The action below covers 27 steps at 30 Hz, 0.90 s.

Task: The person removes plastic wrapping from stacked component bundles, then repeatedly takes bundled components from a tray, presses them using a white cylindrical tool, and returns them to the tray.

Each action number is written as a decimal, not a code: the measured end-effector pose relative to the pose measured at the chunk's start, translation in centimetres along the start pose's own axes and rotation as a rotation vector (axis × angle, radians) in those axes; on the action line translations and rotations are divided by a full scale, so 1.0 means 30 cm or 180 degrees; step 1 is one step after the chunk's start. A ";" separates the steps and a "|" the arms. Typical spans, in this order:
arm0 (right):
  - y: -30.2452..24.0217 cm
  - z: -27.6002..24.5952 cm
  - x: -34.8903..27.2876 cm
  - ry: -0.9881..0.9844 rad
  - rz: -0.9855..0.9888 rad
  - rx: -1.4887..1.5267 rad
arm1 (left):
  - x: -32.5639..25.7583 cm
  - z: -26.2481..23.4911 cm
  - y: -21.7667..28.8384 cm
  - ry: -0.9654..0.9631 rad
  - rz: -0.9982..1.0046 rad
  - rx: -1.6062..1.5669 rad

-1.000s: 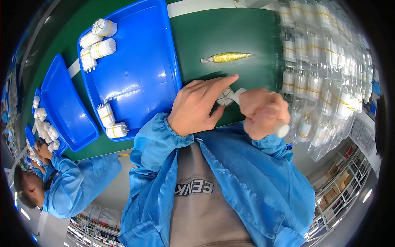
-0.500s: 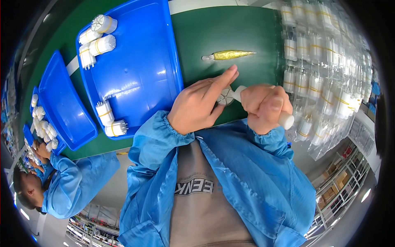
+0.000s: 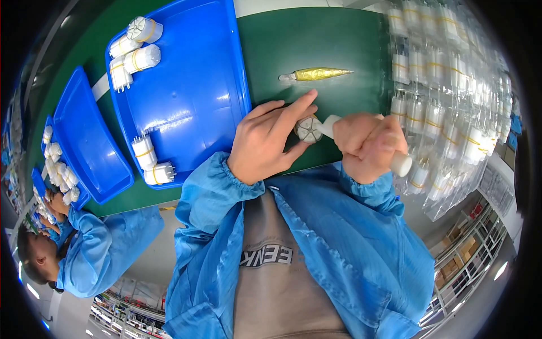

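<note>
Your right hand (image 3: 370,147) clenches a smooth white tool (image 3: 401,164), its middle hidden by your fist; your left hand (image 3: 265,141) grasps a round, spoke-ended white bundle (image 3: 309,130), partly covered, at the tool's tip, contact unclear, over the green table (image 3: 333,39). Beyond lie a tapered yellow tube (image 3: 322,74) and, rightward, clear-wrapped bundles (image 3: 435,113), blurring together.

Worktable (image 3: 361,42): green top, upper centre, running to the left. Pale strip (image 3: 282,7): along the table's far edge, top centre. Floor (image 3: 148,240): plain grey, lower left of centre. Metal rack (image 3: 474,260): lower right, holding brown cartons (image 3: 451,267). Shelving (image 3: 132,319): bottom left, crowded, contents too small to tell. Lamp (image 3: 501,268): white, bright, elongated, lower right.
</note>
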State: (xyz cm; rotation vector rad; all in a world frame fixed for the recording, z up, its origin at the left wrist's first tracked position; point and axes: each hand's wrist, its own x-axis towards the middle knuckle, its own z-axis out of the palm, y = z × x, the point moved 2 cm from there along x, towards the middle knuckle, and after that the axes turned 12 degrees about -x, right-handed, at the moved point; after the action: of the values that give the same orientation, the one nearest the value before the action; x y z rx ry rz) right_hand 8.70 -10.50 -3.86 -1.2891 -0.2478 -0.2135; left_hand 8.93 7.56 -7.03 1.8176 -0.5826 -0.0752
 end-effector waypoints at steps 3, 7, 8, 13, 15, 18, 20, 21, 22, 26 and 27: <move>-0.022 0.026 0.015 -0.0340 -0.0222 -0.0890 | 0.002 -0.009 0.013 -0.0192 -0.0065 0.0025; -0.005 0.011 0.004 -0.0342 -0.0404 -0.0800 | 0.004 -0.014 0.011 -0.0316 -0.0005 0.0091; -0.003 0.009 0.004 -0.0238 -0.0352 -0.0626 | 0.004 -0.011 0.008 -0.0312 -0.0032 0.0085; 0.006 0.050 -0.006 -0.0348 -0.0285 -0.0921 | 0.005 -0.002 -0.001 -0.0283 -0.0043 0.0023; 0.031 0.040 -0.024 -0.0045 -0.0401 -0.0517 | 0.015 0.000 -0.003 -0.0186 0.0177 0.0311; -0.037 0.020 0.005 0.0131 -0.0026 0.0175 | 0.000 0.004 -0.013 -0.0101 0.0147 0.0133; -0.026 0.001 0.003 0.0294 0.0118 0.0032 | -0.009 0.005 -0.007 -0.0091 0.0069 0.0091; -0.017 0.000 0.003 0.0295 0.0111 0.0023 | 0.001 0.006 -0.010 -0.0080 0.0030 0.0050; -0.006 0.005 -0.001 0.0111 0.0031 -0.0531 | 0.006 0.003 -0.012 -0.0079 0.0039 0.0046; 0.000 0.012 0.008 -0.0283 -0.0158 -0.1546 | 0.019 0.002 0.000 -0.0044 0.0100 0.0161; 0.000 0.029 0.007 -0.0137 -0.0228 -0.1745 | 0.023 0.004 0.009 0.0084 0.0210 0.0244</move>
State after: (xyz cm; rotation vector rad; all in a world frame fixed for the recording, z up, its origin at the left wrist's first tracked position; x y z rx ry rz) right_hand 8.84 -9.67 -3.58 -1.8309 -0.2833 -0.3296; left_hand 9.40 7.12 -6.66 1.8692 -0.6338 0.0158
